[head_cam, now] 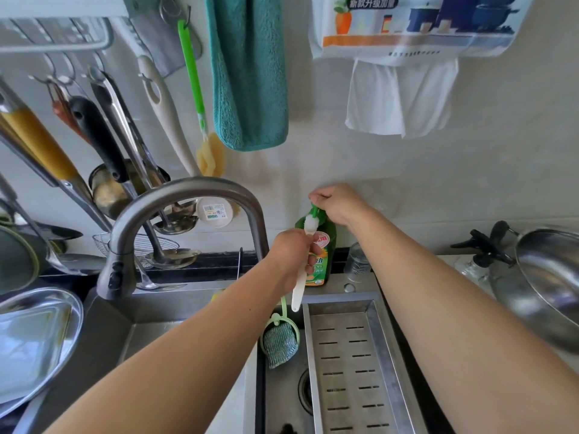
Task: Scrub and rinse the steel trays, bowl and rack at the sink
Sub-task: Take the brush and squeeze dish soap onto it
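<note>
My left hand grips a white toothbrush with its bristles up under the spout of a green dish soap bottle behind the sink. My right hand presses down on the bottle's green pump top, fingers curled over it. A perforated steel rack tray sits in the sink's right side. Steel trays are stacked on the left counter. A large steel bowl rests on the right counter.
The curved grey faucet arches over the sink's left part. A green-framed scourer hangs inside the sink beside the drain. Ladles and utensils hang on the left wall, a teal towel and paper towels above.
</note>
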`<state>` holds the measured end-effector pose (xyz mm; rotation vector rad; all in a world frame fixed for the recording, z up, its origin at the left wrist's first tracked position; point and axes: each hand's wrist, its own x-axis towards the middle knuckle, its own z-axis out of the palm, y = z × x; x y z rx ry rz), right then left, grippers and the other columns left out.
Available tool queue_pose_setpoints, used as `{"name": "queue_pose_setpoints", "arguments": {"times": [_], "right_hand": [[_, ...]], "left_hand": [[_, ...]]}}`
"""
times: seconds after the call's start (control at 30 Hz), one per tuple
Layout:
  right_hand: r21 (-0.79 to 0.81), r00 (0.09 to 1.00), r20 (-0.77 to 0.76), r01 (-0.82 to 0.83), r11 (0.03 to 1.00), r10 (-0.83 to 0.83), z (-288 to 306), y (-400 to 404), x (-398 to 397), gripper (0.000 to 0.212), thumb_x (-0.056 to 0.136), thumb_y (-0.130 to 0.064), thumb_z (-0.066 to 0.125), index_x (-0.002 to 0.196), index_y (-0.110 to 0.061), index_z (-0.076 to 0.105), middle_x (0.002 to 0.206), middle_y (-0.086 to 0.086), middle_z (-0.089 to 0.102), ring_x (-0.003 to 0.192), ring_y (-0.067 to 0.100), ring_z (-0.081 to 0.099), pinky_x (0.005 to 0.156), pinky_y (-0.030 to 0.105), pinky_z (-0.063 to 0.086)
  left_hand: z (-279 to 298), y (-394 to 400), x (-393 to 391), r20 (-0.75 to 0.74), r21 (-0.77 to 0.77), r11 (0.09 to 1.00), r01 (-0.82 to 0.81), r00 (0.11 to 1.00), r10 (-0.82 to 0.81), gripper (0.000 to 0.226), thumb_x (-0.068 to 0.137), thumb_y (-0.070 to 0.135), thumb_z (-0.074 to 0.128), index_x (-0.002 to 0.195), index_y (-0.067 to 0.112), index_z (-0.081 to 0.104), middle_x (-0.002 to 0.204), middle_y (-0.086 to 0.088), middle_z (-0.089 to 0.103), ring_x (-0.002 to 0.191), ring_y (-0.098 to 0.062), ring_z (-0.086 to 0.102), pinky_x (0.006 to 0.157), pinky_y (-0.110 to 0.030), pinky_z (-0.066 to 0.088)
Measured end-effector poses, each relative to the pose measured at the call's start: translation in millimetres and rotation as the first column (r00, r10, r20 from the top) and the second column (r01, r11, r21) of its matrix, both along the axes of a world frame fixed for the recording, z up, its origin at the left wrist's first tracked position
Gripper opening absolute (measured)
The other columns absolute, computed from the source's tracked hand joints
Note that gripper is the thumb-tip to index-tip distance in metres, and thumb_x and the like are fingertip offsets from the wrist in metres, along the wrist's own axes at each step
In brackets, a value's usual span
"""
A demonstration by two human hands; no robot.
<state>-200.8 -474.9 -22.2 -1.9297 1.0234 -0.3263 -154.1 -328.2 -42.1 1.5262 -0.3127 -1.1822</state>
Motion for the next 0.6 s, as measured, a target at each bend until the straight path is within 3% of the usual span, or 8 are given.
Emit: {"name": "queue_pose_setpoints", "arguments": {"times": [0.3, 0.37, 0.43, 0.5, 0.57, 0.6], "right_hand": [[0.026, 0.982, 0.116, 0.148, 0.989, -0.15, -11.8, 8.8, 1.8, 0.025, 0.101, -0.021, 0.062, 0.123, -0.012, 0.072, 0.127, 0.005, 0.069, 0.12, 0.023, 0.062, 0.11, 0.037, 0.045], [-0.022, 0.968, 0.116, 0.228, 0.974, -0.224, -13.2, 13.1, 3.8, 0.023, 0.102, -0.022, 0.061, 0.119, -0.012, 0.072, 0.123, 0.006, 0.07, 0.116, 0.023, 0.063, 0.103, 0.037, 0.048], [-0.186, 0.938, 0.126, 0.342, 0.921, -0.323, -11.5, 29.4, 2.5, 0.024, 0.104, -0.024, 0.054, 0.116, -0.011, 0.071, 0.119, 0.007, 0.07, 0.107, 0.023, 0.063, 0.089, 0.032, 0.048], [-0.311, 0.868, 0.263, 0.49, 0.815, -0.422, -13.6, 67.6, -3.0, 0.024, 0.106, -0.021, 0.048, 0.111, -0.008, 0.067, 0.111, 0.008, 0.069, 0.095, 0.019, 0.058, 0.077, 0.025, 0.038], [-0.331, 0.821, 0.401, 0.543, 0.772, -0.406, -29.4, 121.7, -9.7, 0.018, 0.104, -0.014, 0.048, 0.104, -0.008, 0.066, 0.1, 0.004, 0.065, 0.088, 0.015, 0.054, 0.07, 0.021, 0.034], [-0.327, 0.852, 0.389, 0.484, 0.812, -0.351, -42.0, 150.7, -9.6, 0.016, 0.103, -0.013, 0.05, 0.102, -0.009, 0.066, 0.096, 0.0, 0.064, 0.087, 0.014, 0.055, 0.069, 0.02, 0.036]], "left_hand": [[-12.2, 90.6, 5.8, -0.098, -0.062, 0.997, -0.037, 0.995, 0.031, 0.019, 0.109, 0.007, 0.042, 0.109, 0.002, 0.061, 0.072, -0.008, 0.063, 0.053, -0.018, 0.051, 0.049, -0.027, 0.039], [-21.1, 130.8, 13.5, -0.094, -0.031, 0.996, -0.086, 0.992, 0.083, 0.021, 0.108, 0.007, 0.044, 0.115, 0.001, 0.062, 0.078, -0.009, 0.067, 0.056, -0.018, 0.055, 0.052, -0.027, 0.042], [-29.6, 174.9, 23.1, -0.091, 0.004, 0.987, -0.159, 0.983, 0.159, 0.023, 0.108, 0.005, 0.043, 0.119, -0.002, 0.062, 0.085, -0.011, 0.069, 0.057, -0.019, 0.055, 0.056, -0.029, 0.042], [-42.3, 221.3, 35.4, -0.117, 0.047, 0.964, -0.262, 0.957, 0.266, 0.021, 0.106, 0.001, 0.044, 0.118, -0.001, 0.06, 0.087, -0.014, 0.07, 0.055, -0.02, 0.054, 0.057, -0.031, 0.041], [-56.9, 264.9, 50.5, -0.156, 0.083, 0.923, -0.377, 0.909, 0.385, 0.019, 0.103, -0.001, 0.045, 0.116, 0.002, 0.058, 0.087, -0.013, 0.072, 0.052, -0.02, 0.053, 0.052, -0.03, 0.042], [-65.5, 283.6, 59.9, -0.164, 0.101, 0.897, -0.431, 0.882, 0.442, 0.017, 0.103, -0.001, 0.045, 0.114, 0.003, 0.057, 0.088, -0.013, 0.072, 0.052, -0.02, 0.053, 0.05, -0.029, 0.042]]}}
